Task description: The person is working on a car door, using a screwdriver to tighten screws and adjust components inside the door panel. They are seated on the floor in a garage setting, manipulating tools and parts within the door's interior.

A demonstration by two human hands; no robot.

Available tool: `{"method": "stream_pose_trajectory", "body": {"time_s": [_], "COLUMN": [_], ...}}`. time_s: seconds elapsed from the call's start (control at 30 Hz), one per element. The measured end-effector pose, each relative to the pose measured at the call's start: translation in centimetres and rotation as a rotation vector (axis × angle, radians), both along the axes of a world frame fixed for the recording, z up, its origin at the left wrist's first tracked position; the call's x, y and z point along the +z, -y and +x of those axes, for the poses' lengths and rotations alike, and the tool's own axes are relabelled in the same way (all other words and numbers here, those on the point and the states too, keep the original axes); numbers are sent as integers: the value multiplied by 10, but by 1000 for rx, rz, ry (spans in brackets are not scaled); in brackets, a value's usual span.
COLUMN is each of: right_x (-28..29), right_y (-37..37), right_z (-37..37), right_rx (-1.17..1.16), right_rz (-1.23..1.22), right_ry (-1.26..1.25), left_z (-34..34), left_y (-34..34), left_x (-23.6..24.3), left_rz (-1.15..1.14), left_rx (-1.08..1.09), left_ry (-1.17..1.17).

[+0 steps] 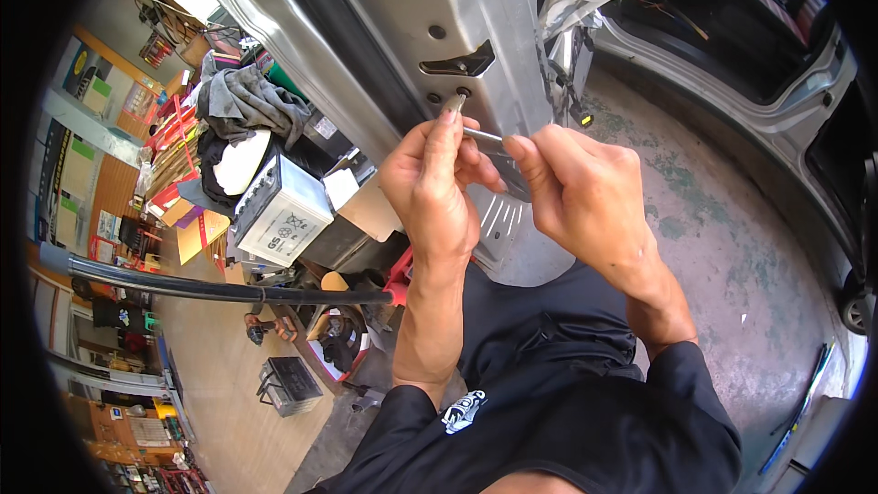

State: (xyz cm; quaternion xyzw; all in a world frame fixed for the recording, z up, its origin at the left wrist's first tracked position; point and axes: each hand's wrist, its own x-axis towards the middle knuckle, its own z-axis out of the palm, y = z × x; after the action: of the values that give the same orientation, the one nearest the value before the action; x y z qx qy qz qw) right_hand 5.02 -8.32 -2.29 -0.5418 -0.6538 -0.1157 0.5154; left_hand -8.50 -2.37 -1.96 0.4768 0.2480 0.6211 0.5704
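Note:
A silver car door [407, 0] stands in front of me with its edge panel facing me. Several round holes and a dark latch opening [462, 64] show in that panel. My left hand [434, 183] is closed at the panel, its thumb tip beside a small round fastener hole [464, 92]. Between my hands runs a thin metal rod-like tool [485, 135]; its near-panel end is partly covered by my left thumb and fingers. My right hand [585, 197] is wrapped in a fist round the tool's other end, which it hides.
At the left, a white-and-grey car battery [285, 220] stands beside piled cloths [251, 101] and boxes. A black bar [219, 285] crosses there. A dark battery [291, 386] sits on the floor. The car body's open doorway [732, 91] is at the right.

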Motion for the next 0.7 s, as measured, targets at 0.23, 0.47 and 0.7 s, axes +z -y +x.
{"method": "stream_pose_trajectory", "body": {"time_s": [0.23,0.47,0.7], "right_x": [5,45,77], "right_y": [1,9,2], "right_z": [1,8,20], "right_rx": [-12,-125,-187], "right_rz": [-76,-42,112], "right_ry": [34,315,623], "left_z": [0,0,0], "left_y": [-1,0,-1], "left_x": [3,8,5], "left_rz": [-15,-155,-266], "left_rx": [5,-113,-262], "left_ry": [-21,119,246]}}
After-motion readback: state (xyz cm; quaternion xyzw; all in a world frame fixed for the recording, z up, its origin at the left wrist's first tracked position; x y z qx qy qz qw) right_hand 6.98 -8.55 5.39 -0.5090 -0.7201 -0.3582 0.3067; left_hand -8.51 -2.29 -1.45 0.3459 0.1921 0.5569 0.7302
